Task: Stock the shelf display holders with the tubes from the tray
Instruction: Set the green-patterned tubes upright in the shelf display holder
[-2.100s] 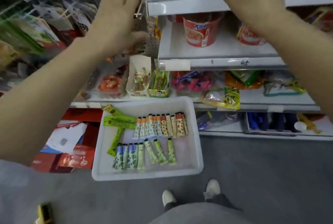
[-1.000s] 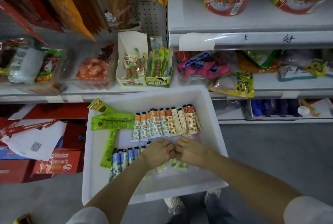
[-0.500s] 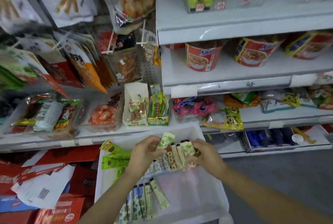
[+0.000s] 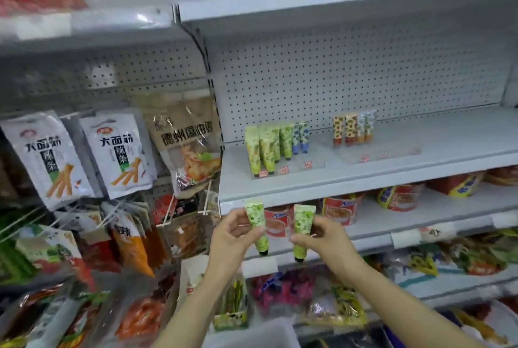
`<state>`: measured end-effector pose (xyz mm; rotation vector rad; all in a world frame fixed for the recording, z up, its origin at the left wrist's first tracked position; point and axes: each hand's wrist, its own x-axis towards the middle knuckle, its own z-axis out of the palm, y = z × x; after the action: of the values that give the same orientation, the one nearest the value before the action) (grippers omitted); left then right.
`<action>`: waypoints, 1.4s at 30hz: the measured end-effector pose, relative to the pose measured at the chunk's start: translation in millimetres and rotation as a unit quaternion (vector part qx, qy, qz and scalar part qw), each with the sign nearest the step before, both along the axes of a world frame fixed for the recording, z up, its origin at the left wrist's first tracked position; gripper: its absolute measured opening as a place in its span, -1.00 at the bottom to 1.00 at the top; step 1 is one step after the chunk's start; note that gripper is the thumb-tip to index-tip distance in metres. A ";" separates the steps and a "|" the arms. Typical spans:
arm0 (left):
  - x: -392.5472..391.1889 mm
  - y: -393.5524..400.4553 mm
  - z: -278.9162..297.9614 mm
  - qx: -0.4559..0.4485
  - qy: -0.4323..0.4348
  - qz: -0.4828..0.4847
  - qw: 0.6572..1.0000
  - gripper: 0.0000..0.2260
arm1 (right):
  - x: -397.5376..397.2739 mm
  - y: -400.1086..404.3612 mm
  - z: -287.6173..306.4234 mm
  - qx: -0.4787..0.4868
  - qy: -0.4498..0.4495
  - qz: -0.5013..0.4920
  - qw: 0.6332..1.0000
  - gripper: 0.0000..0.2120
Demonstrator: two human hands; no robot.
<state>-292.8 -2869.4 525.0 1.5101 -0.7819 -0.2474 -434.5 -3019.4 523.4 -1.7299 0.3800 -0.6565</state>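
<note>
Both hands have come up out of the tray since half a second back, and my view has swung from the tray to the shelf with the display holders. Left hand (image 4: 234, 231) is pinched on a green tube (image 4: 256, 223), cap down, crimp end up; right hand (image 4: 322, 238) grips a second green tube (image 4: 301, 228) the same way. The two tubes sit side by side, apart, in front of the shelf edge (image 4: 308, 188) and below the holder level. Tray (image 4: 252, 333) is only a white sliver at the bottom edge now, so I can't see what stock is left in it. Left clear holder (image 4: 283, 169) already has a bunch of green tubes (image 4: 266, 148) standing at its left end and two blue ones (image 4: 300, 137) behind, with open slots toward its front right. Right clear holder (image 4: 378, 153) has four orange and blue patterned tubes (image 4: 353, 129) at the back and looks mostly vacant in front. My read: pick is done, this is the carry-to-shelf phase. Greens likely belong with the green group in the left holder. Next move needs a lift above the shelf lip, then cap-down insertion. Risk: knocking over the standing tubes while reaching in.
</note>
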 end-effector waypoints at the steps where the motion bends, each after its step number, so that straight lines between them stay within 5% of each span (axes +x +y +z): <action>1: 1.3 -8.0 8.9 -0.002 -0.005 0.001 1.000 -0.77 | -1.3 -7.3 10.5 -0.009 -0.008 -0.001 1.000 -0.82; 8: 16.8 -68.1 82.0 -0.013 -0.035 0.000 0.999 -0.72 | -5.4 -59.4 59.4 -0.005 -0.064 0.008 0.998 -0.63; 18: 70.1 -156.6 185.3 0.105 -0.130 -0.021 0.986 -0.70 | 26.7 -151.3 81.0 0.006 -0.102 0.002 0.995 -0.78; 27: 119.2 -208.9 191.4 0.264 -0.278 0.001 0.924 -0.70 | 72.1 -193.8 80.4 0.023 -0.113 0.010 0.993 -0.79; 35: 125.3 -227.2 190.0 0.374 -0.407 0.026 0.833 -0.70 | 107.9 -213.2 80.3 0.036 -0.115 0.006 0.993 -0.75; 42: 134.8 -234.2 190.2 0.416 -0.462 0.058 0.781 -0.71 | 138.9 -223.3 79.4 0.011 -0.103 0.002 0.995 -0.76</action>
<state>-158.0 -3103.6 715.2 2.5777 -1.4564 0.3490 -295.6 -3242.8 602.9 -1.6231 0.2383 -0.8158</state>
